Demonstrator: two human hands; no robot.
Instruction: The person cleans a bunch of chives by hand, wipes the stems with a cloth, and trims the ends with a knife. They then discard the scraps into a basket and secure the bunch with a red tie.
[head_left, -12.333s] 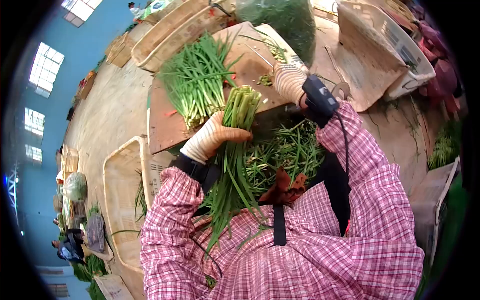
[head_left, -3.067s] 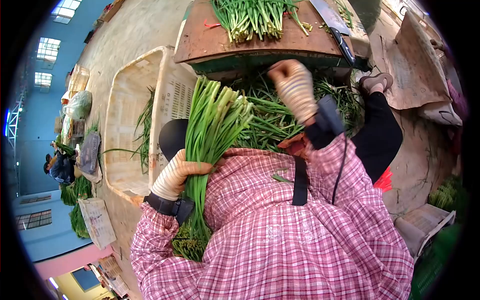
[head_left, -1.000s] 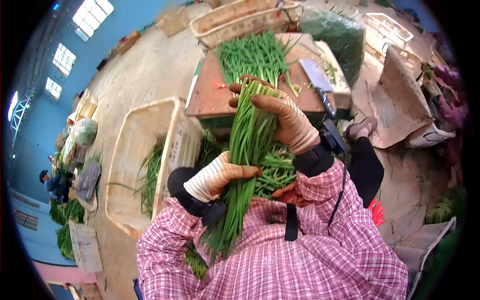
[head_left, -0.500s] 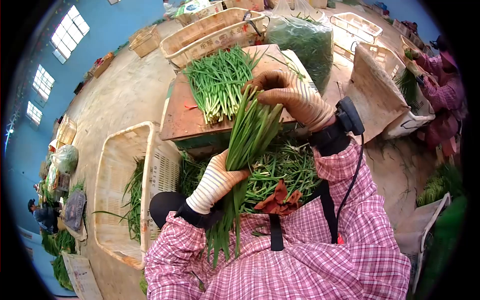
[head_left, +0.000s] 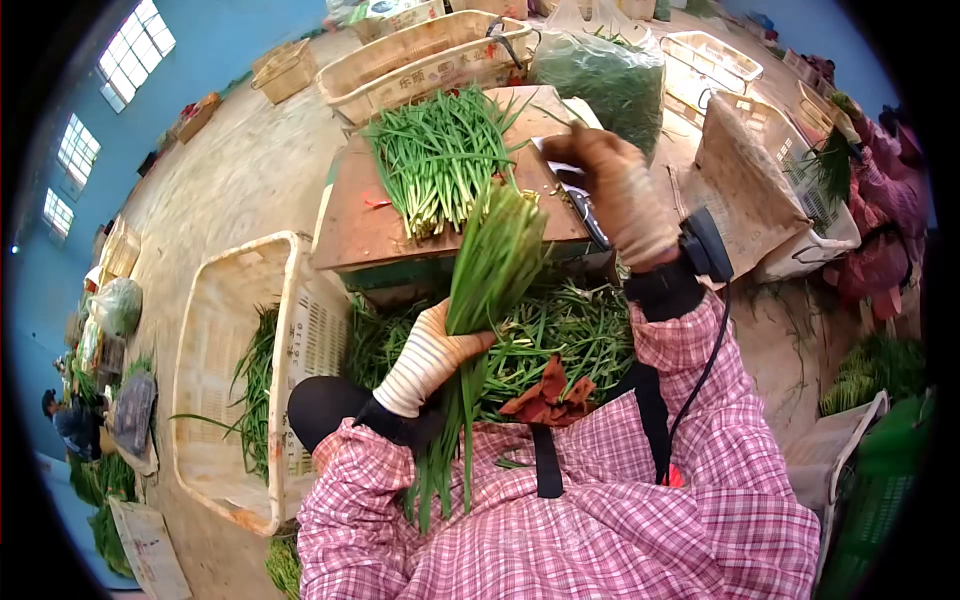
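My left hand (head_left: 432,358), in a striped white glove, is wrapped round a bunch of green chives (head_left: 497,262). The bunch stands upright above the fist, and its long leaves hang down below the wrist over my lap. To the right of the bunch's upper end, my right hand (head_left: 612,185) is raised over the board's right side, apart from the bunch. Its brown-palmed glove is smeared by motion, and I cannot tell whether the fingers hold anything. A neat pile of chives (head_left: 440,155) lies on the brown board (head_left: 360,225) just beyond both hands.
Loose chives (head_left: 570,335) lie heaped below the board, with a brown cloth-like scrap (head_left: 550,393) at their near edge. A plastic crate (head_left: 230,262) stands left. Another crate (head_left: 420,75) and a clear bag of greens (head_left: 605,85) stand behind. A co-worker (head_left: 885,200) handles greens at right.
My right hand has left the top of the bunch and moved a little right and up. My left hand keeps its grip. The co-worker has raised a handful of greens.
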